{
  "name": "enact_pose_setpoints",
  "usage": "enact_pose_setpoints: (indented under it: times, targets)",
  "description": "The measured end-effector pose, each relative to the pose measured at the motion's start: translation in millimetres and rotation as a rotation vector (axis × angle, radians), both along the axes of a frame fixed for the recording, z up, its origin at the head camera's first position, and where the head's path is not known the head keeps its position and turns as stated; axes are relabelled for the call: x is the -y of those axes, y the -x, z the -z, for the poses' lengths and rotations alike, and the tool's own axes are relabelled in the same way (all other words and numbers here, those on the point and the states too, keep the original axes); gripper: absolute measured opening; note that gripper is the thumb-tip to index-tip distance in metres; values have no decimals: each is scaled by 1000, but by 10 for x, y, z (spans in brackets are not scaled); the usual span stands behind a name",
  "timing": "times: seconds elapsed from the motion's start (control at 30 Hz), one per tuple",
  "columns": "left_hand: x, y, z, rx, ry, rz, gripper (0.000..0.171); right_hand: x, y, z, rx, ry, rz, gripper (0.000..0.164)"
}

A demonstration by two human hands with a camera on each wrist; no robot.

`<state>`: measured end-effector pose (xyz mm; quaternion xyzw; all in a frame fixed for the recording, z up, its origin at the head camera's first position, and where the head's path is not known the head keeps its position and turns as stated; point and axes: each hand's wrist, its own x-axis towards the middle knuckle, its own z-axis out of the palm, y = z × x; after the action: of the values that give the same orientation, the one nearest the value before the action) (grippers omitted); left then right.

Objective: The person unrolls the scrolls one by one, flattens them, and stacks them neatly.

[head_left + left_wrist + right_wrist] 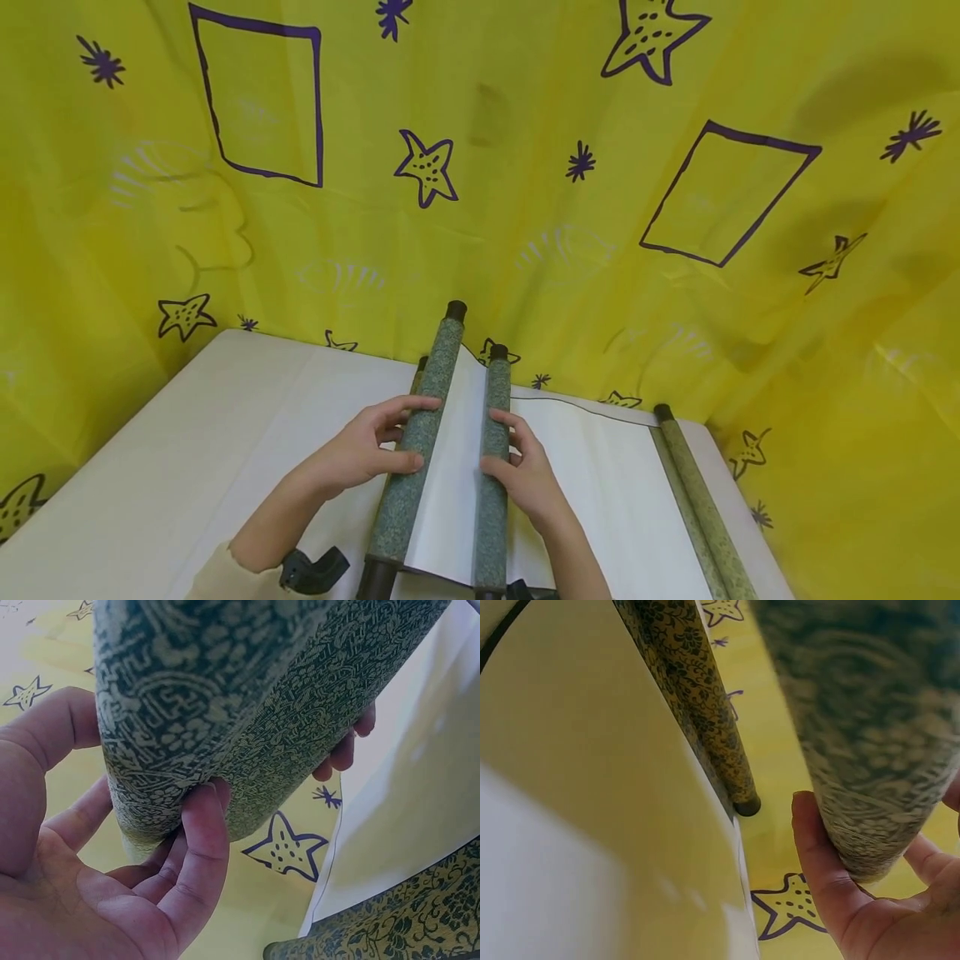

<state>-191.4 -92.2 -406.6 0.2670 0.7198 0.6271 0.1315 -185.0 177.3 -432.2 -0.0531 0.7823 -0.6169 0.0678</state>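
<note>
A hanging scroll covered in green patterned brocade is held up, its two rolls side by side with a narrow strip of white paper (448, 467) showing between them. My left hand (366, 448) grips the left green roll (422, 442), thumb and fingers round its side. The right green roll (492, 483) is in my right hand (531, 483), whose fingers curl round it from the right. In the left wrist view the brocade (225, 697) fills the top. Beneath lies a second scroll, its white sheet (600, 475) spread to the right.
The second scroll's yellow-green patterned roller (701, 500) lies along the table's right side. Its other roller end (420, 375) peeks out behind the left green roll. Under everything is a white table (225, 417), with a yellow curtain (510, 208) printed with stars around it.
</note>
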Motion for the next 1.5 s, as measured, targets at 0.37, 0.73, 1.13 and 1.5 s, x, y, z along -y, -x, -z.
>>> enact_pose_setpoints:
  times: [0.37,0.73,1.13,1.5]
  targets:
    - [43,-14,-34,2,-6,-6,63,-20,-6,-2,-2,19,4,62]
    - [50,-2,-63,-9,-21,-3,63,-50,5,-14,-14,-4,22,60]
    - [78,-3,-78,-10,-25,1,63,-75,14,-7,-11,1,23,58]
    - [99,-47,-128,-11,-38,-12,63,-68,11,18,0,-6,25,59]
